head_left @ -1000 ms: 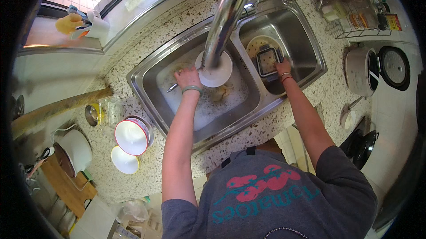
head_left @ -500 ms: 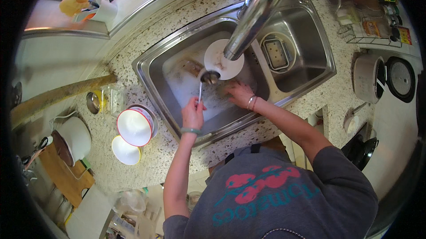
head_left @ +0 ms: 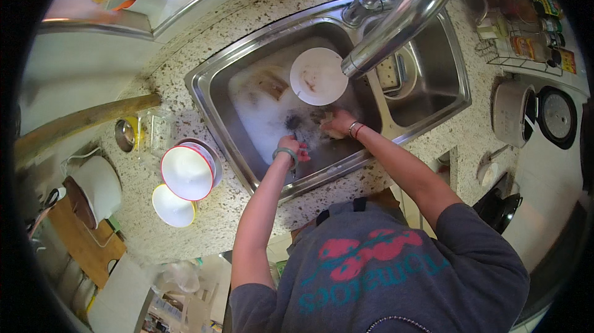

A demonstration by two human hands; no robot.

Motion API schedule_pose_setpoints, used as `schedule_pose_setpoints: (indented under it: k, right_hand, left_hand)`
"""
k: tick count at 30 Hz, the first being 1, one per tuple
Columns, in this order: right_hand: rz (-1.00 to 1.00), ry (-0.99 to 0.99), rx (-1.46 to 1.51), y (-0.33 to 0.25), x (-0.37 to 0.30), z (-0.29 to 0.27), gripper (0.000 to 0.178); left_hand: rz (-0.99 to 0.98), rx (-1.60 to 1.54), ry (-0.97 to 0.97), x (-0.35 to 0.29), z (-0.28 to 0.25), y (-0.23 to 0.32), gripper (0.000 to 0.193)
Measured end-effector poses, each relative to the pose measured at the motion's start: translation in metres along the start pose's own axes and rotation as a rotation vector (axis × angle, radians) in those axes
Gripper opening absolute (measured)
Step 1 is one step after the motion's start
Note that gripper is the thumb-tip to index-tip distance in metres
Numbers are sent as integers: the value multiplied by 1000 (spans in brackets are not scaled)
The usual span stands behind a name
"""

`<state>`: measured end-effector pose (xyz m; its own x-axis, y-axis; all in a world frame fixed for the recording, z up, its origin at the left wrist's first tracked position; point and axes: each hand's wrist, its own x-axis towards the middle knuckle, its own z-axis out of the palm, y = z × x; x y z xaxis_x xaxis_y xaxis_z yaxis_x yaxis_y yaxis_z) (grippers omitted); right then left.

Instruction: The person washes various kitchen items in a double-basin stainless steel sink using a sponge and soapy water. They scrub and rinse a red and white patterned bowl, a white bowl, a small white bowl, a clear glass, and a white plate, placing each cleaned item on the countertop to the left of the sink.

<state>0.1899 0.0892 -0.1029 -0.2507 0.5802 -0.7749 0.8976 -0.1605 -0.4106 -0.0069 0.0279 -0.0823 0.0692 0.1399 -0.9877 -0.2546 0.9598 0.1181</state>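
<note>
Over the soapy water in the left basin, my left hand [head_left: 293,148] is closed on a metal ladle. The ladle's dark bowl [head_left: 293,124] lies at the suds, and part of its handle is hidden by my fingers. To the right, my right hand [head_left: 341,124] is closed around a pale yellowish scrubbing pad or cloth [head_left: 327,125], partly hidden by the fingers; its exact kind is unclear. Beyond both hands a white plate [head_left: 319,77] with brownish residue sits tilted in the basin. A brownish item [head_left: 272,85] shows blurrily through the foam.
A chrome faucet [head_left: 402,23] arches over the double sink [head_left: 244,175]. In the right basin lies a rectangular container [head_left: 391,75]. Left on the counter stand a red-rimmed bowl [head_left: 187,172] and a yellow-rimmed bowl [head_left: 174,205]. A rice cooker [head_left: 513,110] stands at the right.
My left hand has moved right and nearer me, and the ladle's bowl has gone down toward the water. My right hand has shifted slightly, and the pale pad now shows in it.
</note>
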Motion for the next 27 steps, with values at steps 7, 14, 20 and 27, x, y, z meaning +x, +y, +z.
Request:
schedule_pose_setpoints:
  k: [7,14,20,27]
  right_hand:
    - [-176,93,624,-23,-31,-2,29]
    - [-563,418,284,-56,-35,14,22]
    - [-499,466,152,-73,-45,16,27]
    - [-478,441,-74,-71,-50,7,34]
  left_hand:
    - [-27,-295,-183,-20,21,1,15]
    - [32,-442,-302,-112,25,1,16]
    - [40,-600,-347,-136,37,-2,16]
    - [-139,-890,-481,-141,29,1,20]
